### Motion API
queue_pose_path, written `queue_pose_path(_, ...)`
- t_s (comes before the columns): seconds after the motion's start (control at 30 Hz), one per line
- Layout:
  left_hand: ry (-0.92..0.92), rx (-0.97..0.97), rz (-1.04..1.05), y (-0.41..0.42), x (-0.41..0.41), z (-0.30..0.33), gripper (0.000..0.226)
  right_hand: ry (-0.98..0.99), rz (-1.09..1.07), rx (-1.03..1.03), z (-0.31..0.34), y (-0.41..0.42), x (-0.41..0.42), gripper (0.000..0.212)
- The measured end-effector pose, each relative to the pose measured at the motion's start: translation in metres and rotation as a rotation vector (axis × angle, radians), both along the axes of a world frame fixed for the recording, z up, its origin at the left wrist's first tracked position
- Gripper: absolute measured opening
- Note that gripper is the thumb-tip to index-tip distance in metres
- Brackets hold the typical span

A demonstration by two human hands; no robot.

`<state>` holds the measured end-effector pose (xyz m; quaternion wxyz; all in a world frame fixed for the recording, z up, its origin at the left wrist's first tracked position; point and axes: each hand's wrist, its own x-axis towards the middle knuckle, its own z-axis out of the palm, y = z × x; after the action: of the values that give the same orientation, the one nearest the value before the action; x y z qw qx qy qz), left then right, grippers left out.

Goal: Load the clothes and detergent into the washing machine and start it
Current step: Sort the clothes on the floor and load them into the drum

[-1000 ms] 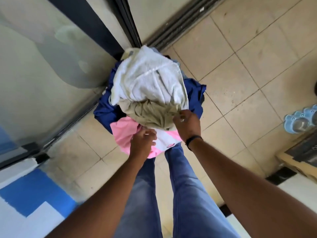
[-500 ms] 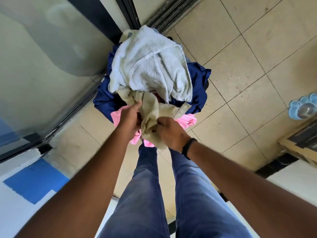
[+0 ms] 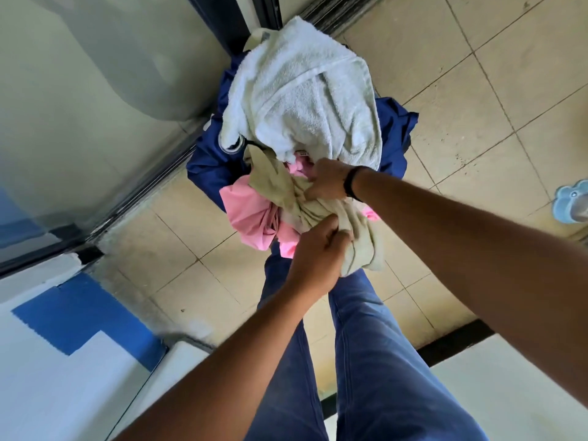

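Note:
A heap of laundry stands on the tiled floor in front of my legs. A white towel (image 3: 302, 90) lies on top, a dark blue garment (image 3: 210, 154) hangs around the sides, and a pink garment (image 3: 251, 214) spills out at the near side. My left hand (image 3: 318, 253) grips a beige cloth (image 3: 280, 186) at its near end. My right hand (image 3: 327, 179), with a black wristband, pinches the same beige cloth higher up, just under the towel. Whatever holds the heap is hidden by the clothes. No washing machine drum or detergent shows.
A glass sliding door (image 3: 95, 106) with a dark frame runs along the left. A white and blue surface (image 3: 63, 345) lies at the lower left. A light blue object (image 3: 569, 205) sits on the floor at the right edge. A white ledge (image 3: 496, 377) is at lower right.
Both hands have pulled the beige cloth out from under the towel toward me. My left hand shifted right and nearer, my right hand moved up toward the towel.

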<state>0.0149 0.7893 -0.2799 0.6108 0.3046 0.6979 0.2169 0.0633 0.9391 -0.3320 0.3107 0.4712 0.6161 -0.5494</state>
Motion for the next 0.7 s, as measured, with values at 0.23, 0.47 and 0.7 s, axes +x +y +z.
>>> queue_pose_path(0.23, 0.131, -0.064, 0.341, 0.004, -0.041, -0.021, 0.025, 0.17, -0.137, 0.387, 0.018, -0.001, -0.028, 0.022)
queue_pose_path(0.47, -0.062, -0.192, 0.94, 0.036, -0.11, -0.038, 0.045, 0.5, -0.307, 0.281, 0.072, -0.046, -0.018, 0.038)
queue_pose_path(0.7, 0.034, -0.215, 0.483, 0.074, -0.124, -0.034, 0.016, 0.478, -0.362, 0.082, 0.074, -0.073, 0.006, 0.026)
